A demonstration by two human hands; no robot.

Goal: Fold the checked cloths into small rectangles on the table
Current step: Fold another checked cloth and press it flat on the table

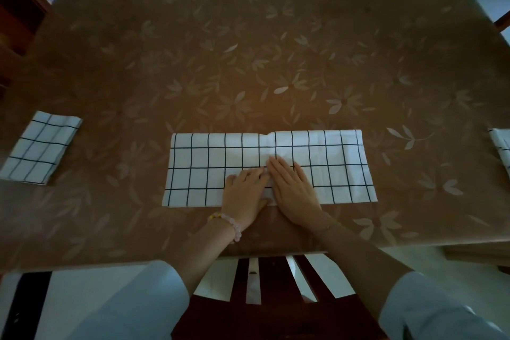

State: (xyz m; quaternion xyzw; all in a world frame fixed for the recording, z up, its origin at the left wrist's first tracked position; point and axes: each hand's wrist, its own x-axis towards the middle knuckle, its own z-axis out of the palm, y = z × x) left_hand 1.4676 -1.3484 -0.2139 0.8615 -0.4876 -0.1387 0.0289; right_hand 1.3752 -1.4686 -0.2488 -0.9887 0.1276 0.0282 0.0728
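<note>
I press my left hand (244, 192) and right hand (292, 188), fingers straight and gripping nothing, flat on the long checked cloth (345, 163) to smooth its middle before folding.

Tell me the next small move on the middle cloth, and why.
Probably slide both hands apart toward the ends. The left hand and right hand lie flat, side by side, on the middle of the cloth, which is a long strip with a small ridge at its far edge; smoothing it readies the next fold.
</note>
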